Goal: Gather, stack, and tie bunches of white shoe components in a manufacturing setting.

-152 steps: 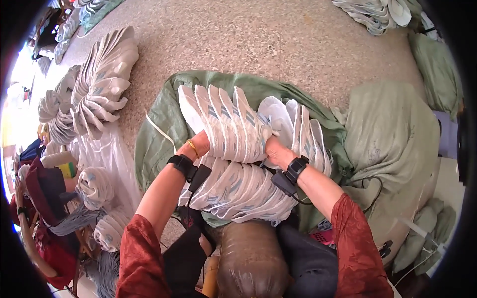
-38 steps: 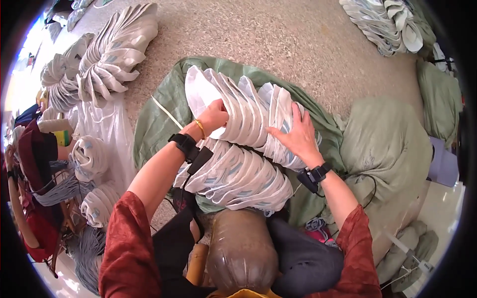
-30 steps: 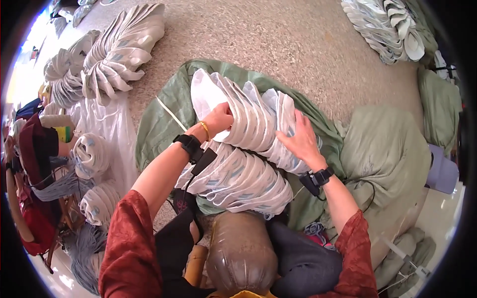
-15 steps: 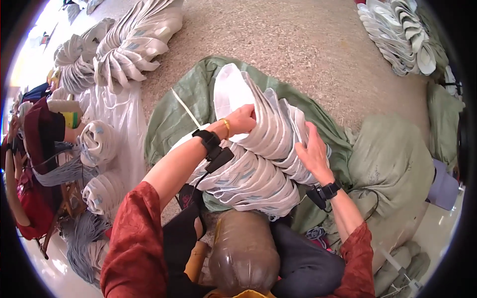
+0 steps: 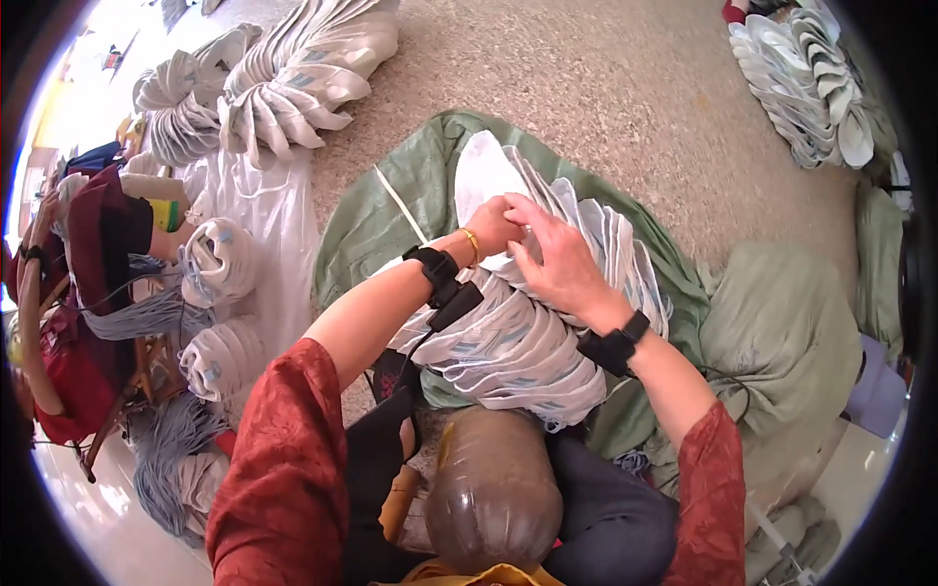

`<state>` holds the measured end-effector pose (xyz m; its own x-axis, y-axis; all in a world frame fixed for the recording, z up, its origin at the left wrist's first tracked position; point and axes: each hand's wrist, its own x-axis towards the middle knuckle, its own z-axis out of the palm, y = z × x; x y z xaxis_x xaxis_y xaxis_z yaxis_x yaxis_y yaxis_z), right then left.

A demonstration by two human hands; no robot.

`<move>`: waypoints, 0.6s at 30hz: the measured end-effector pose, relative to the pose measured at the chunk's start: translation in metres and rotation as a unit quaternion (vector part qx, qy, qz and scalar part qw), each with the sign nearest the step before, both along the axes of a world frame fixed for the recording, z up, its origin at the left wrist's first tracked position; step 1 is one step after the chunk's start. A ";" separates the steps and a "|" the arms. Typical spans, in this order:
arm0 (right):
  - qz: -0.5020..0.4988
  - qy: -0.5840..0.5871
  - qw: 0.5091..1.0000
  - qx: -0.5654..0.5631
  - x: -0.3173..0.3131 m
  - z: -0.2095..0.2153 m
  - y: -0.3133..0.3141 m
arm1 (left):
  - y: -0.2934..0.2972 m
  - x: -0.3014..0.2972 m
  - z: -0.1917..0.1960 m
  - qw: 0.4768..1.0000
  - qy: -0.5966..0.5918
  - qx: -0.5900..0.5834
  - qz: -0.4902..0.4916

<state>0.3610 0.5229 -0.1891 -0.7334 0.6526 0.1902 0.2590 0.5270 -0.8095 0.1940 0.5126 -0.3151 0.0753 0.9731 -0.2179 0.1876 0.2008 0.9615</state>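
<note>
Several rows of white, nested, shoe-shaped fabric pieces (image 5: 508, 337), with light blue marks, lie on a green woven sack (image 5: 371, 239) in front of me. One flat white piece (image 5: 484, 161) stands up at the far end of a row. My left hand (image 5: 493, 227) is closed at this end, its fingers curled; what they hold is hidden. Right beside it, my right hand (image 5: 565, 259) reaches across the rows, its fingers stretched out and thumb apart. Its forefinger meets the left fingertips.
Between my legs stands a large brownish clear plastic bottle (image 5: 493, 488). A filled green sack (image 5: 782, 337) sits to my right. More nested white stacks (image 5: 293, 88) lie far left, and others (image 5: 801, 83) far right. At left, rolled white bundles (image 5: 217, 262) adjoin grey cords (image 5: 176, 444) and another person's arm (image 5: 39, 366).
My right hand has left the right side of the rows and moved left to meet my left hand. The whole view has shifted slightly, so things appear farther right.
</note>
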 end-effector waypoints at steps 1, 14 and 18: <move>-0.042 -0.039 0.998 -0.037 0.002 -0.003 0.003 | -0.001 0.007 0.018 0.990 -0.089 -0.098 0.051; -0.013 -0.226 0.966 0.127 -0.029 -0.040 0.015 | -0.038 -0.072 0.083 0.965 -0.103 -0.154 0.185; -0.022 -0.210 0.968 0.134 -0.032 -0.040 0.013 | -0.062 -0.098 0.022 0.918 0.218 -0.292 0.153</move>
<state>0.3290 0.5363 -0.2288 -0.7558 0.6530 0.0487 0.5618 0.6850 -0.4639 0.0963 0.4511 -0.2932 -0.4012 0.6415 -0.6539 0.3782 0.7662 0.5195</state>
